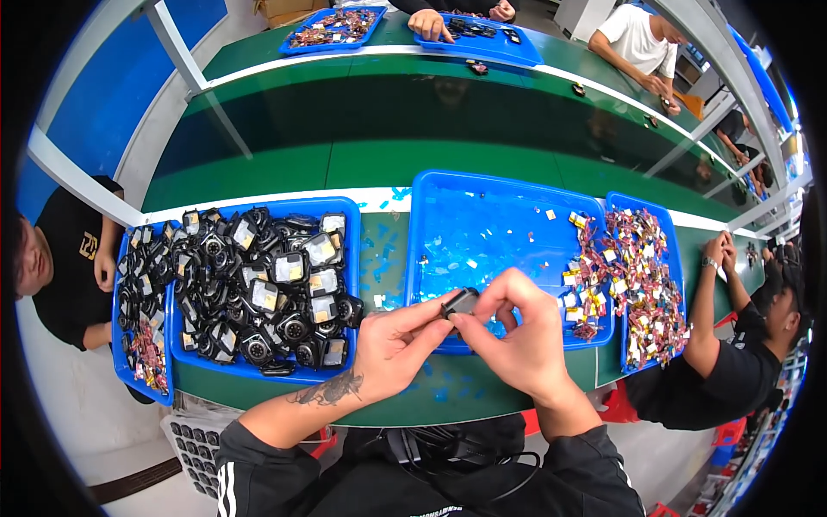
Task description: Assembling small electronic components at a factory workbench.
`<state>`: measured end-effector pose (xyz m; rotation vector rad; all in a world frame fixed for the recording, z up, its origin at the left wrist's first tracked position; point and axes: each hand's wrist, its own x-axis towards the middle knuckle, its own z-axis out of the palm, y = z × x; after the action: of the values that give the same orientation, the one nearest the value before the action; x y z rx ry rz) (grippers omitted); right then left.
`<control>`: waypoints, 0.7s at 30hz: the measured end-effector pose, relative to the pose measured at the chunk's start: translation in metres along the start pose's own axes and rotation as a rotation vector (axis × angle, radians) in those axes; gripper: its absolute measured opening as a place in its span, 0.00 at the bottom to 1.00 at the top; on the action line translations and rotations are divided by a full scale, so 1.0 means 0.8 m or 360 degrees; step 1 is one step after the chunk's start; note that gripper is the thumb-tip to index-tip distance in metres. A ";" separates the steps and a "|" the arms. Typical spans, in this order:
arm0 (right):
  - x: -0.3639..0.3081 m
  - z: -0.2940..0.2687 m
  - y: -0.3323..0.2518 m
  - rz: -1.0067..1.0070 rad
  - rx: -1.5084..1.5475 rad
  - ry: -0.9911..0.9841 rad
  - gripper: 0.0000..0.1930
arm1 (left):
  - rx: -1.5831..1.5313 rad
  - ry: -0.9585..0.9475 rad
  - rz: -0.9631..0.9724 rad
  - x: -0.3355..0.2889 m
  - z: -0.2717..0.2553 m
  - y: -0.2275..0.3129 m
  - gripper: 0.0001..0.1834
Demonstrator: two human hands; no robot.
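Over the near edge of a blue tray (517, 215), both my hands meet at one black smartwatch case (463, 301). My left hand (392, 345) is closed, gripping the case's left side between thumb and fingers. From the other side, my right hand (521, 332) pinches at the case's right edge with thumb and index finger, its remaining fingers curled. Fingertips partly hide the case, and any small part between them cannot be made out. Small wired parts (587, 297) with white and yellow pieces lie along that tray's right side; blue film scraps lie on its bottom.
Left of my hands, a blue tray (354, 250) is heaped with black watch cases (258, 293). Another tray (668, 237) at right holds many wired parts. Film scraps litter the green table (383, 250). Co-workers sit at left, right and across; white frame posts (177, 47) rise around the bench.
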<state>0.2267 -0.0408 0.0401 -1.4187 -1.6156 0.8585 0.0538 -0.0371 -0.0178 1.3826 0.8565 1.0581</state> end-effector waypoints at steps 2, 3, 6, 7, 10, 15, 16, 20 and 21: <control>0.001 -0.005 0.004 -0.0061 -0.0069 -0.0017 0.13 | 0.0077 -0.0019 0.0011 -0.001 -0.001 0.011 0.19; 0.001 -0.007 0.006 -0.0122 -0.0140 -0.0036 0.15 | 0.0151 -0.0036 0.0021 -0.001 -0.001 0.014 0.18; 0.008 -0.008 0.007 -0.0169 -0.0213 -0.0071 0.14 | 0.0202 -0.0054 -0.0020 -0.001 -0.003 0.010 0.18; 0.006 -0.006 0.012 -0.0167 -0.0208 -0.0073 0.14 | 0.0205 -0.0054 -0.0025 -0.001 0.002 0.009 0.18; 0.005 -0.003 0.018 -0.0084 0.0462 0.0022 0.12 | -0.0529 0.0159 -0.0109 0.005 0.006 0.015 0.19; -0.015 -0.009 0.019 0.0068 0.0262 -0.0122 0.12 | -0.0605 0.0203 -0.0101 0.010 0.007 0.014 0.22; -0.015 -0.008 0.020 0.0123 0.0585 -0.0115 0.11 | -0.0489 0.0211 0.0025 0.008 0.008 0.015 0.21; -0.013 -0.014 0.024 0.0233 0.1070 -0.0120 0.08 | 0.0620 -0.0063 0.0503 0.013 -0.009 0.043 0.19; -0.012 -0.015 0.026 0.0264 0.1160 -0.0171 0.08 | 0.0658 -0.0094 0.0460 0.013 -0.008 0.046 0.19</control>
<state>0.2469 -0.0479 0.0256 -0.9928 -1.0800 1.4557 0.0482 -0.0289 0.0194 1.9210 0.8810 1.0873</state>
